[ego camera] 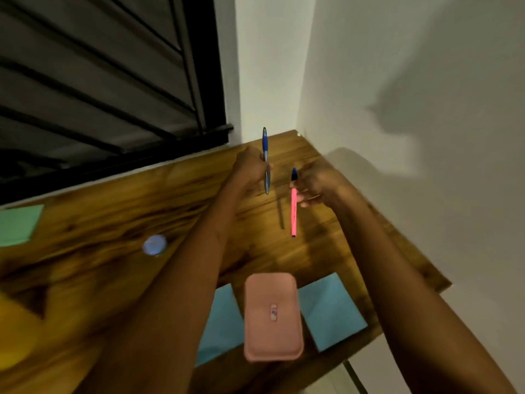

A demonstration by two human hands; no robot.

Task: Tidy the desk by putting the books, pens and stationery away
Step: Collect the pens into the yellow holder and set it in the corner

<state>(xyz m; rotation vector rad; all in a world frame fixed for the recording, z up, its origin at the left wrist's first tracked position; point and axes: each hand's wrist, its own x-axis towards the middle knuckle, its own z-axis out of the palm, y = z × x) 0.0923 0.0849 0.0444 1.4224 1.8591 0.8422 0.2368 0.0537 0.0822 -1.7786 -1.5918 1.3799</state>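
My left hand (250, 166) grips a blue ballpoint pen (265, 143) upright above the far corner of the wooden desk (113, 217). To its right, my right hand (315, 183) pinches a pink pen with a dark blue cap (293, 211) near its capped end, its tip pointing down toward the desk. A pink pencil case (272, 314) lies closed near the front edge, resting on a light blue book (332, 308). Both pens hang above the wood, apart from each other.
A green paper or notebook (17, 226) lies at the far left. A small round blue-lidded item (154, 245) sits left of my left forearm. Something yellow (14, 334) is at the near left edge. White walls (397, 109) bound the desk's right side; a dark shutter (99, 75) lies behind.
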